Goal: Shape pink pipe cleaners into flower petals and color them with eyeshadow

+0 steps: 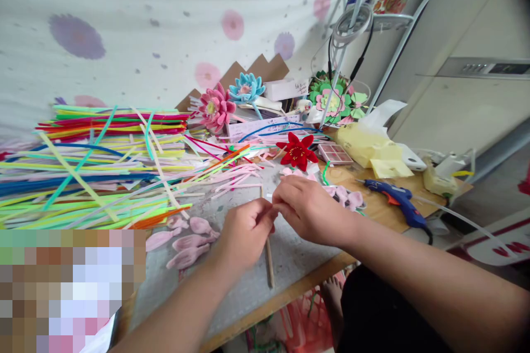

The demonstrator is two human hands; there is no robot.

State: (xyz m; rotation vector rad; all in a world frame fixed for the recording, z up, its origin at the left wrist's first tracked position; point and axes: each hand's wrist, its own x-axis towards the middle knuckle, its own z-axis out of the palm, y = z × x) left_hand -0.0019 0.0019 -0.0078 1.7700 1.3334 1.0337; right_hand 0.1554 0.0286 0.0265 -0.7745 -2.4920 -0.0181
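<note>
Above the grey cutting mat (pixel 306 242), my left hand (pixel 248 229) and my right hand (pixel 306 204) meet, fingertips pinched together. Whatever lies between the fingers is hidden; a small pale bit shows beside the right knuckles, too little to name. A thin wooden stick (pixel 270 265) runs under the hands, lying on the mat. Left of my left hand are several pale pink pipe-cleaner petals (pixel 188 251). Beyond my right hand sits a red pipe-cleaner flower (pixel 297 151) with yellow stamens, and more pink petals (pixel 343 197) lie partly behind that hand.
Bundles of coloured pipe cleaners (pixel 91 176) cover the left side. A blue glue gun (pixel 395 198) lies at the right, near a yellow packet (pixel 368 146). Pink (pixel 216 107) and blue (pixel 246 88) flowers stand at the back. A metal pole (pixel 343 49) rises behind.
</note>
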